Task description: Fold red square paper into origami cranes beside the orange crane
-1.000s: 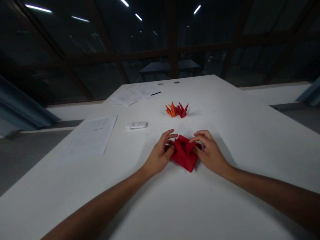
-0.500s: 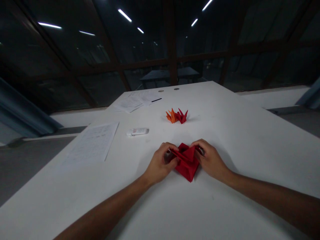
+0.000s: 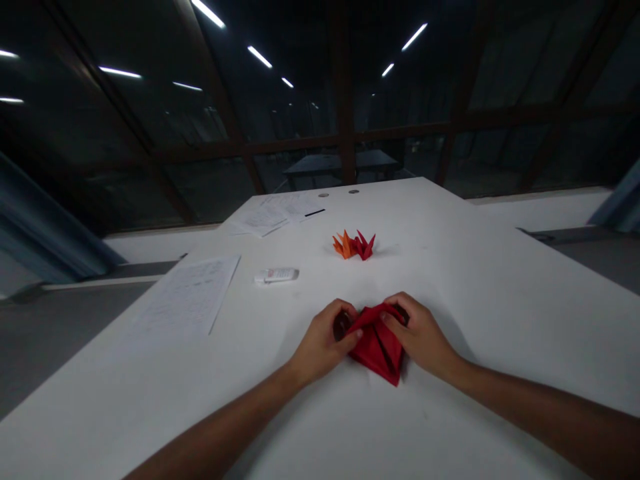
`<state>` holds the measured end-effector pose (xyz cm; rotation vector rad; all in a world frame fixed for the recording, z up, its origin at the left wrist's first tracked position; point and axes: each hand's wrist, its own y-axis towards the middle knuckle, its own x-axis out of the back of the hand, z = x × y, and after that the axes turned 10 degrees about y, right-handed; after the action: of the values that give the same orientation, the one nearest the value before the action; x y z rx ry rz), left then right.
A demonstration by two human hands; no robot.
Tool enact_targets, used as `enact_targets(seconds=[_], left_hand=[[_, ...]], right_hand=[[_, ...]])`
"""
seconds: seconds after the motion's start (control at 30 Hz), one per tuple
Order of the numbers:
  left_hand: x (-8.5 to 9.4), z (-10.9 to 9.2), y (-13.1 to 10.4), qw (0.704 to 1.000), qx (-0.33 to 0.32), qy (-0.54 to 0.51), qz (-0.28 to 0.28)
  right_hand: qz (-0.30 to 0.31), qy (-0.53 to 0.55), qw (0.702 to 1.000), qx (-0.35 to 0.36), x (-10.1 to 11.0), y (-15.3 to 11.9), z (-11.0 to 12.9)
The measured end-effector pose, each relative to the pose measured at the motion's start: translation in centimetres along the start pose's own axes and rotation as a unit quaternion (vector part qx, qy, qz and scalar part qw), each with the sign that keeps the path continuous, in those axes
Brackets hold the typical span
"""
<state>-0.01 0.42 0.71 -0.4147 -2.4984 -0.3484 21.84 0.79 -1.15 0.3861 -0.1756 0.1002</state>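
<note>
A partly folded sheet of red origami paper is between my hands, low over the front part of the white table. My left hand pinches its left edge, thumb on the near face and fingers curled behind. On the other side, my right hand grips the upper right edge, its thumb pressed on the front. A dark slit runs down the middle of the paper toward its lower point. Beyond the hands stand an orange paper crane and a red paper crane, side by side and touching.
Left of the cranes lies a white tube-like item. A printed sheet rests near the left edge, and several papers lie farther back with a black pen-like stick. Dark windows rise behind the table.
The red paper has been turned and its upper flaps pressed together; its front now shows a central slit. My right thumb has moved onto the front face. The view has tilted slightly up.
</note>
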Motion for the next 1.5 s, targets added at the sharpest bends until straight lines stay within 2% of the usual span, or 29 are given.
enact_targets(seconds=[0.13, 0.23, 0.4, 0.57, 0.73, 0.93, 1.07, 1.17, 1.3, 1.37, 1.5], left_hand=[[-0.2, 0.5, 0.4, 0.995, 0.028, -0.09, -0.031], [-0.2, 0.7, 0.4, 0.991, 0.044, -0.116, -0.054], [0.1, 0.2, 0.7, 0.99, 0.065, -0.12, -0.028], [0.9, -0.2, 1.9, 0.988, 0.095, -0.113, -0.048], [1.4, -0.3, 2.4, 0.983, 0.14, -0.102, -0.064], [1.6, 0.2, 2.6, 0.986, 0.133, -0.071, -0.07], [1.7, 1.0, 2.7, 0.985, 0.131, -0.069, -0.092], [1.6, 1.6, 2.6, 0.985, 0.122, -0.061, -0.107], [1.4, 2.0, 2.1, 0.991, 0.08, -0.029, -0.106], [1.3, 2.1, 1.9, 0.992, 0.07, -0.02, -0.099], [1.2, 2.3, 1.8, 0.994, 0.061, -0.018, -0.094]], right_hand=[[-0.022, -0.006, 1.0, -0.013, -0.2, -0.2, -0.3], [-0.03, -0.019, 0.999, -0.027, -0.3, -0.3, -0.7], [0.041, -0.06, 0.997, -0.012, -0.4, -0.4, -0.6], [0.093, -0.172, 0.98, 0.029, -0.4, -0.7, 0.3], [0.156, -0.198, 0.966, 0.064, -0.3, -1.2, 1.1], [0.201, -0.23, 0.949, 0.078, -0.2, -1.7, 1.2], [0.189, -0.219, 0.954, 0.082, -0.4, -1.6, 1.2], [0.169, -0.162, 0.97, 0.059, -0.2, -1.2, 0.9], [0.088, -0.03, 0.995, 0.026, 0.8, -0.5, 0.8], [0.079, -0.01, 0.994, 0.075, 1.3, -0.5, 1.1], [0.18, -0.09, 0.951, 0.233, 1.0, -1.1, 1.7]])
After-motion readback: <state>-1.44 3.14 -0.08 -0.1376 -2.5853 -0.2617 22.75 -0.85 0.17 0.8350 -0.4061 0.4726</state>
